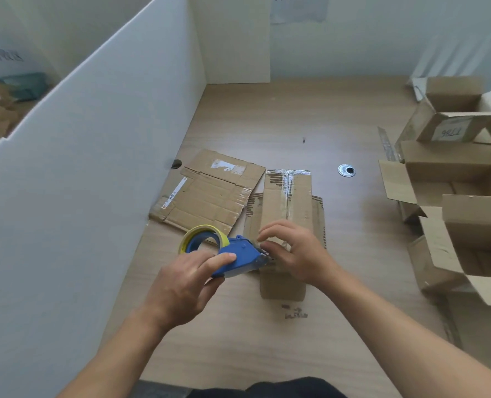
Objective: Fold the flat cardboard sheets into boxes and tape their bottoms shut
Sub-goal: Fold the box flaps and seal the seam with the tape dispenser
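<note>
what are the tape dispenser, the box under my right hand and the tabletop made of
The tape dispenser: blue plastic, smooth moulded body, slight sheen. The box: brown corrugated cardboard, matte, torn patches showing ribs. The tabletop: probably wood-look laminate, pale grain print, faint glare.

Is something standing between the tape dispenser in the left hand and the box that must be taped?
Nothing visible does. The left hand holds the tape dispenser with its front end at the box. The right hand rests on the box right beside that end.
</note>
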The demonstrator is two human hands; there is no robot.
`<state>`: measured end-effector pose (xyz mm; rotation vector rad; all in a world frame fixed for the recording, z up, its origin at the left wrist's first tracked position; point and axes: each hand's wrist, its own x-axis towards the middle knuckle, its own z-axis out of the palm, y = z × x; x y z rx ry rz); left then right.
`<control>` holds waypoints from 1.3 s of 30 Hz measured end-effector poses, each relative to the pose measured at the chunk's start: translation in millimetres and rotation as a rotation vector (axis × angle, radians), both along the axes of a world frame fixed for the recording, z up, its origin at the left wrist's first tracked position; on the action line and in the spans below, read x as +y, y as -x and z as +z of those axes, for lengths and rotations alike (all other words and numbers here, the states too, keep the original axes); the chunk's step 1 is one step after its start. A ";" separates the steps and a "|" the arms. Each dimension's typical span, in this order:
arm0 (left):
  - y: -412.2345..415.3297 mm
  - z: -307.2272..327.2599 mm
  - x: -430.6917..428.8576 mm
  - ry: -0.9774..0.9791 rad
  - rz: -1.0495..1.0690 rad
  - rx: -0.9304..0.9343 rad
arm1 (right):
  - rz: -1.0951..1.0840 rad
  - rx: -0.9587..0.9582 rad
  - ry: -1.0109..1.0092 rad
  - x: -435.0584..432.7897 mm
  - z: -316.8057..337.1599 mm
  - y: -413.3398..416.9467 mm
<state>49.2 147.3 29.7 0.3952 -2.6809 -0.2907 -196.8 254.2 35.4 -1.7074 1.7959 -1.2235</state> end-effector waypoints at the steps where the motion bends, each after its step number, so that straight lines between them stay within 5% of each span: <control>1: -0.7 0.2 0.2 -0.008 0.000 0.002 | -0.008 0.003 0.013 -1.1 -0.9 -0.4; 28: -12.2 -4.5 -10.7 -0.380 0.198 -0.002 | -0.326 -0.135 -0.164 10.4 -6.4 33.4; 39: -11.8 15.9 -33.4 -0.511 0.236 -0.319 | -0.427 -0.344 -0.416 52.1 -34.1 52.2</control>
